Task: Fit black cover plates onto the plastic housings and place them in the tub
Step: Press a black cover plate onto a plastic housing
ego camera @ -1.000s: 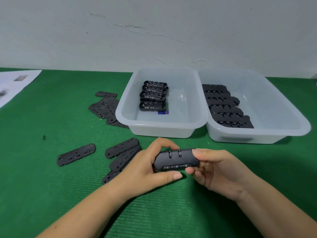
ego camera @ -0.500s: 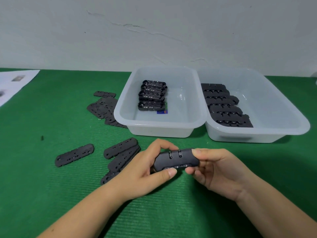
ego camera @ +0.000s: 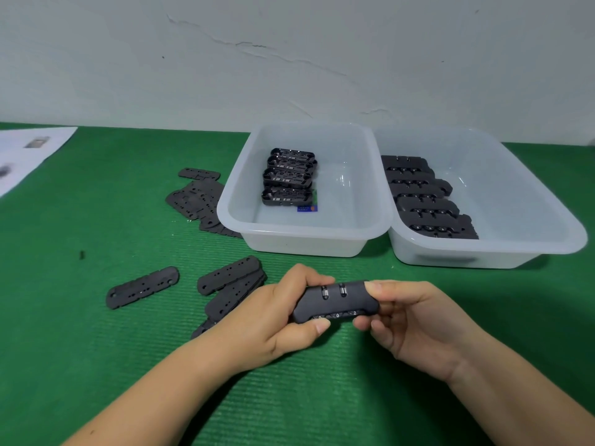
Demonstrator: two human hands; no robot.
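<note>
Held housing (ego camera: 335,302): black plastic, smooth, soft satin sheen; loose cover plates (ego camera: 143,286) on mat: dark grey, matt, slightly grainy; green mat (ego camera: 96,349): ribbed, woven-looking, matt; left tub (ego camera: 306,236) and right tub (ego camera: 483,252): translucent white plastic, smooth, faintly glossy, highlights on inner floor; housings in left tub (ego camera: 288,177): glossier black plastic; wall (ego camera: 289,59): painted plaster, matt, cracked; paper sheet (ego camera: 29,152): white, flat, matt
</note>
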